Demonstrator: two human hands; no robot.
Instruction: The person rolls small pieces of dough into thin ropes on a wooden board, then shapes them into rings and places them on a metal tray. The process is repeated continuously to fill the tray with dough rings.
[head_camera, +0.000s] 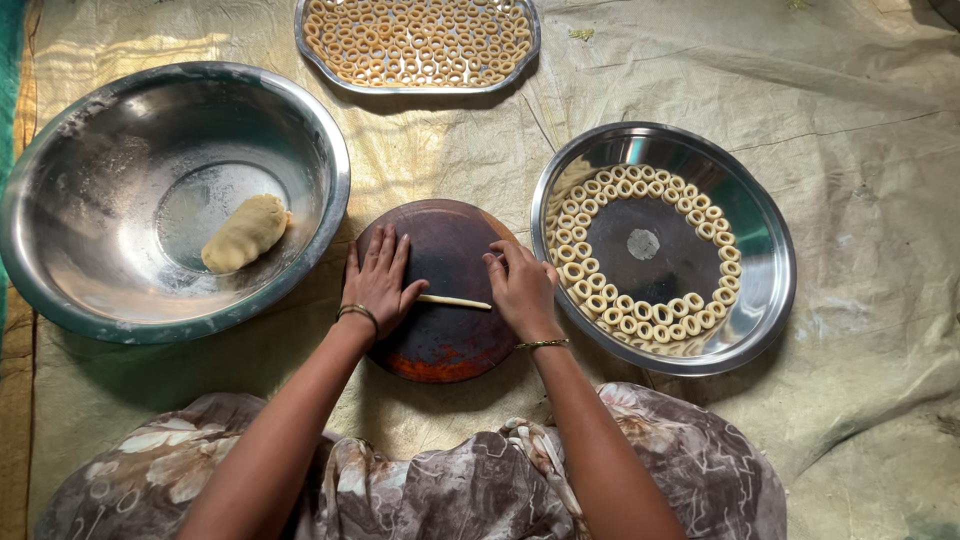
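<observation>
A thin dough rope (454, 301) lies on the round board (445, 250), between my hands. It looks soft and easily torn; I'd take its ends. Left hand (377, 283) lies flat, open; right hand (521, 287) is curled at the rope's end, grip unclear. Right of the board, a plate (765, 250) holds rings (640, 325); left, a bowl (330, 190) holds dough (245, 233).

A large steel bowl (60, 210) sits at the left with a lump of dough (245, 232) lying inside it. To the right, a round steel plate (765, 250) holds small dough rings (600, 300) set in a curve along its inner edge. At the top, a tray (318, 55) is packed with more rings. All rest on a pale, wrinkled sheet (850, 110).
</observation>
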